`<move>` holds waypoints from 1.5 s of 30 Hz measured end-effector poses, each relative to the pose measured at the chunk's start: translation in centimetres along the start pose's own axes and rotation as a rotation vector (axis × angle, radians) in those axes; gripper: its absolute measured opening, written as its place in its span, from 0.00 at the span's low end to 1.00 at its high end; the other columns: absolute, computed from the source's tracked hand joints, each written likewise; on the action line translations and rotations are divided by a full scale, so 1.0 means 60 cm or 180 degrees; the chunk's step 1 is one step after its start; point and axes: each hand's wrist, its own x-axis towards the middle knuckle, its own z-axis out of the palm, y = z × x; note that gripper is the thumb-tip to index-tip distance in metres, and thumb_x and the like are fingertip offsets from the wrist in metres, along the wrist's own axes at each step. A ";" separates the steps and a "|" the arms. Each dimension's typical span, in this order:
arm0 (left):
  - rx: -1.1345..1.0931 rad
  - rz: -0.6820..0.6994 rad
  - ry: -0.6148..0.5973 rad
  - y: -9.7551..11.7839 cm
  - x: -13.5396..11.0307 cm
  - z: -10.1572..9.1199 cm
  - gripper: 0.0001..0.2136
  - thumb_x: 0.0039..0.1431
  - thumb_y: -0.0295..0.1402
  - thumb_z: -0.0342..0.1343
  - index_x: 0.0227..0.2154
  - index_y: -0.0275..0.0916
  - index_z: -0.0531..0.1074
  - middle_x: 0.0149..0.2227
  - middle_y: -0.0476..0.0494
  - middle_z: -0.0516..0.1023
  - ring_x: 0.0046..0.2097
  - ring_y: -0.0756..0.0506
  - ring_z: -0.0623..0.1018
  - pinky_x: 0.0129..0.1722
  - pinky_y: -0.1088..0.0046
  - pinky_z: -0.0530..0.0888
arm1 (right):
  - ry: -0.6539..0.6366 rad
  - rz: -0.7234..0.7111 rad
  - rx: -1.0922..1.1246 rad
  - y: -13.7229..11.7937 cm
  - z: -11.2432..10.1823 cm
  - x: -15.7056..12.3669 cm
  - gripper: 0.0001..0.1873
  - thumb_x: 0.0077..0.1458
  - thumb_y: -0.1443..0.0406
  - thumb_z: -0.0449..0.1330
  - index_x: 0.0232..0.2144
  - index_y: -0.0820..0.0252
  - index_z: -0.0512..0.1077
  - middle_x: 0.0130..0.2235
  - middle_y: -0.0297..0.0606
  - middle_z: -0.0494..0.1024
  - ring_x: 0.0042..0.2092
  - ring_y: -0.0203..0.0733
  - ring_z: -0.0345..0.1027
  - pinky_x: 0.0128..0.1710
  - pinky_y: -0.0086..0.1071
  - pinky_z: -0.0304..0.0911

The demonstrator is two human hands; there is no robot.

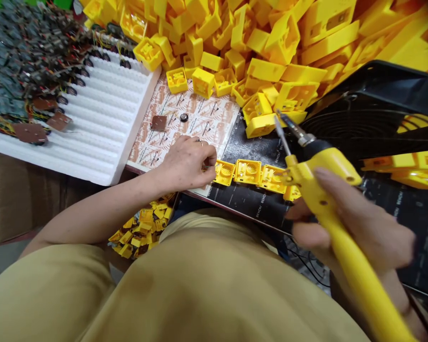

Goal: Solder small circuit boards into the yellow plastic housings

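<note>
My right hand (371,228) is wrapped round a yellow soldering gun (338,223), somewhat blurred, with its metal tip and a thin metal tube pointing up and left. Along the table's near edge lies a row of small open yellow plastic housings (248,171) with fittings and a perforated round patch inside. My left hand (190,161) is at the left end of this row, fingers curled in a pinch against the leftmost housing. What its fingertips hold, if anything, is hidden. Beyond it lie a brown circuit board (159,123) and a small round dark part (184,117).
A large heap of yellow housings (207,28) covers the back. On the left, a white foam tray (103,114) bears wired circuit boards (32,61). A black fan-like unit (371,104) stands at right. More yellow parts (148,225) lie below the table edge.
</note>
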 end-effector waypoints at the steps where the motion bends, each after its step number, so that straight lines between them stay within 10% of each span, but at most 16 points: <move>1: -0.0033 0.0010 0.0004 -0.002 -0.003 -0.002 0.08 0.51 0.35 0.51 0.29 0.38 0.73 0.29 0.44 0.78 0.37 0.42 0.76 0.44 0.60 0.69 | -0.0152 -0.0206 -0.0161 0.005 0.006 0.007 0.26 0.61 0.58 0.60 0.60 0.48 0.64 0.27 0.27 0.76 0.25 0.35 0.70 0.27 0.29 0.67; 7: -0.0553 0.0867 0.0391 -0.019 -0.031 0.007 0.24 0.58 0.42 0.54 0.54 0.35 0.64 0.56 0.32 0.72 0.58 0.37 0.71 0.57 0.58 0.68 | -0.0270 -0.0874 -0.0610 0.040 0.034 0.028 0.15 0.57 0.64 0.65 0.47 0.56 0.70 0.31 0.31 0.78 0.29 0.35 0.72 0.38 0.30 0.69; 11: -0.0435 0.1290 0.0235 -0.021 -0.033 0.036 0.23 0.64 0.36 0.52 0.60 0.34 0.59 0.56 0.32 0.73 0.57 0.41 0.73 0.57 0.63 0.70 | -0.0656 -0.1082 -0.0391 0.065 0.058 0.043 0.20 0.58 0.60 0.64 0.50 0.56 0.66 0.39 0.37 0.79 0.41 0.44 0.75 0.56 0.46 0.65; 19: 0.0569 0.0325 0.0376 -0.095 -0.015 -0.052 0.22 0.61 0.46 0.54 0.53 0.40 0.68 0.57 0.41 0.73 0.53 0.37 0.72 0.53 0.55 0.64 | -0.0526 -0.1096 -0.0388 0.040 0.106 0.065 0.19 0.59 0.66 0.62 0.52 0.56 0.64 0.40 0.38 0.79 0.39 0.42 0.75 0.46 0.40 0.70; 26: 0.1734 -0.0167 0.0426 -0.181 -0.016 -0.069 0.10 0.61 0.35 0.49 0.28 0.40 0.73 0.30 0.44 0.75 0.42 0.40 0.73 0.53 0.49 0.62 | -0.0618 -0.1088 -0.0582 0.032 0.111 0.053 0.21 0.58 0.62 0.63 0.52 0.59 0.64 0.40 0.41 0.78 0.42 0.47 0.75 0.56 0.52 0.65; 38: -0.1055 -0.0413 0.0814 -0.147 -0.036 -0.035 0.10 0.54 0.33 0.50 0.37 0.38 0.73 0.40 0.42 0.80 0.39 0.46 0.79 0.38 0.69 0.75 | -0.0586 -0.0951 -0.0470 0.032 0.109 0.045 0.23 0.57 0.66 0.64 0.53 0.60 0.63 0.39 0.40 0.78 0.39 0.43 0.74 0.59 0.49 0.62; 45: -0.0597 -0.1153 0.0515 -0.134 -0.016 -0.030 0.17 0.56 0.40 0.54 0.45 0.36 0.68 0.42 0.40 0.78 0.39 0.46 0.78 0.40 0.69 0.73 | -0.0669 -0.0808 -0.0341 0.032 0.108 0.044 0.24 0.56 0.63 0.65 0.53 0.59 0.64 0.41 0.42 0.77 0.45 0.48 0.73 0.57 0.51 0.65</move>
